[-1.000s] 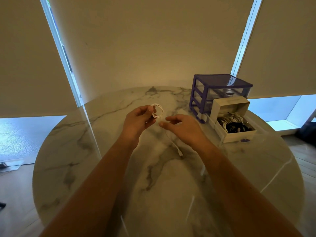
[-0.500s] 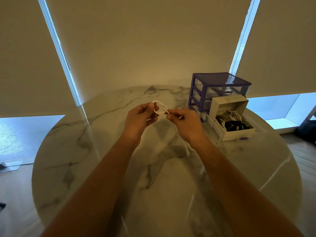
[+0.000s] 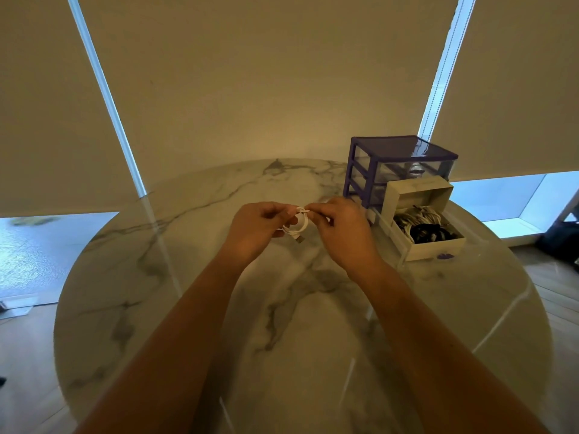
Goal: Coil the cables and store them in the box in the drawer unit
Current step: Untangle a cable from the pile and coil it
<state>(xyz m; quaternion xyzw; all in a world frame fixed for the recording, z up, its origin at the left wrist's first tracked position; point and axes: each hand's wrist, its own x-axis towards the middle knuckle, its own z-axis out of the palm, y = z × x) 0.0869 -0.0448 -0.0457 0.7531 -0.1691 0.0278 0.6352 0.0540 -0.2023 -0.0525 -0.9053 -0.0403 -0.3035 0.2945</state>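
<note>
White cable (image 3: 297,226): wound into a small coil, held above the middle of the desk (image 3: 188,308) between both hands; one plug end hangs just below the coil.

Left hand (image 3: 257,228): fingers curled round the left side of the coil, gripping it.

Right hand (image 3: 340,233): thumb and fingertips pinch the cable at the top of the coil, touching the left hand's fingertips there.

Box (image 3: 438,245): white, open-topped, standing to the right of the hands in the pulled-out bottom drawer of the drawer unit. Contents: several coiled cables (image 3: 423,228), white ones toward the back, black ones toward the front.

Drawer unit (image 3: 398,164): purple frame, clear drawers, at the far right of the desk, behind the box. The two upper drawers sit pushed in.

Desk: round, white marble pattern with grey veins, glossy surface showing reflections.

Surroundings: beige roller blinds (image 3: 266,73) drawn behind the desk, with bright strips of window at their edges and lower corners; wooden floor (image 3: 28,355) around the desk.
</note>
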